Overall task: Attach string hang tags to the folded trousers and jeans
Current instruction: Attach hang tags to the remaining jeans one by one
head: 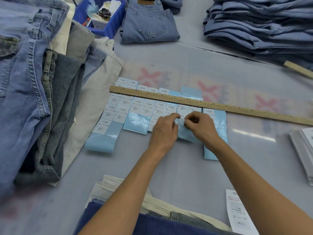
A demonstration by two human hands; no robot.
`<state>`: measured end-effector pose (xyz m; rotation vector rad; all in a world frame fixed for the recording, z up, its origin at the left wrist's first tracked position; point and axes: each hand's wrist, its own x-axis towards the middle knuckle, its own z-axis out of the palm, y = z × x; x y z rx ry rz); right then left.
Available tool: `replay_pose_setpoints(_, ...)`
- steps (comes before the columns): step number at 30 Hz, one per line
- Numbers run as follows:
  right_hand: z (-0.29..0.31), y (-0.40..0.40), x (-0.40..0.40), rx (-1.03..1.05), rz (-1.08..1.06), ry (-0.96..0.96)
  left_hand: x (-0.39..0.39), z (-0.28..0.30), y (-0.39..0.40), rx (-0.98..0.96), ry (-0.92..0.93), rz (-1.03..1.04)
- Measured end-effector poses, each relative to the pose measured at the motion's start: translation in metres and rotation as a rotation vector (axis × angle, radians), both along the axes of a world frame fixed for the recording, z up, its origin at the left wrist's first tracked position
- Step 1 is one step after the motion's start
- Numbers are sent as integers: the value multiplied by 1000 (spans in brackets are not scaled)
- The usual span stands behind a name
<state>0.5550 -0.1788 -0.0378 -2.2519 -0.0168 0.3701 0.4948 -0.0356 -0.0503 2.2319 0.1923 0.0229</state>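
Strips of blue backing paper with white size labels (pixel 135 109) lie side by side on the grey table, pinned under a long wooden ruler (pixel 199 103). My left hand (pixel 163 131) and my right hand (pixel 202 126) meet over one strip, and both pinch a small white label (pixel 180 121) between fingertips. A pile of folded jeans and trousers (pixel 39 92) in blue, grey and beige lies at the left. More folded trousers (pixel 135 212) sit at the near edge under my forearms. No string tag is visible.
A blue bin (pixel 112 26) with odds and ends stands at the back left, beside folded light jeans (pixel 149 26). A tall stack of blue garments (pixel 264 26) fills the back right. A second ruler (pixel 298 68), a stack of white sheets (pixel 303 150) and a printed paper tag (pixel 238 212) lie at the right.
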Motion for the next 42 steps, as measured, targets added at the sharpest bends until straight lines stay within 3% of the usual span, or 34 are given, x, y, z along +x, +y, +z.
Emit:
replay_pose_setpoints(3, 4, -7, 7, 292, -191, 179, -1, -4, -4, 200, -48, -100)
replay_pose_setpoints(7, 10, -12, 10, 480, -361, 240, 0, -8, -9, 436, -13, -184)
replay_pose_setpoints(14, 35, -37, -8, 871, -642, 159, 1, 3, -15, 516, 19, -183)
replay_pose_setpoints(16, 44, -42, -25, 801, -631, 94, -9, 22, -18, 361, -146, -54)
replay_pose_setpoints(18, 53, -44, -52, 568, -538, -125, -26, 48, -29, -8, -257, 126)
replay_pose_setpoints(21, 65, -53, -99, 92, -193, -646, -53, 88, -52, -596, -53, 231)
replay_pose_setpoints(23, 69, -62, -129, -184, 21, -860, -69, 104, -66, -759, 73, 244)
replay_pose_setpoints(27, 77, -87, -173, -404, 114, -935, -96, 112, -95, -680, 119, 267)
replay_pose_setpoints(37, 100, -162, -234, -534, 37, -1041, -146, 128, -178, -590, 71, 153)
replay_pose_setpoints(40, 105, -183, -249, -442, -58, -953, -158, 132, -203, -604, 30, 115)
replay_pose_setpoints(42, 111, -194, -260, -170, -348, -727, -163, 133, -217, -651, 8, 53)
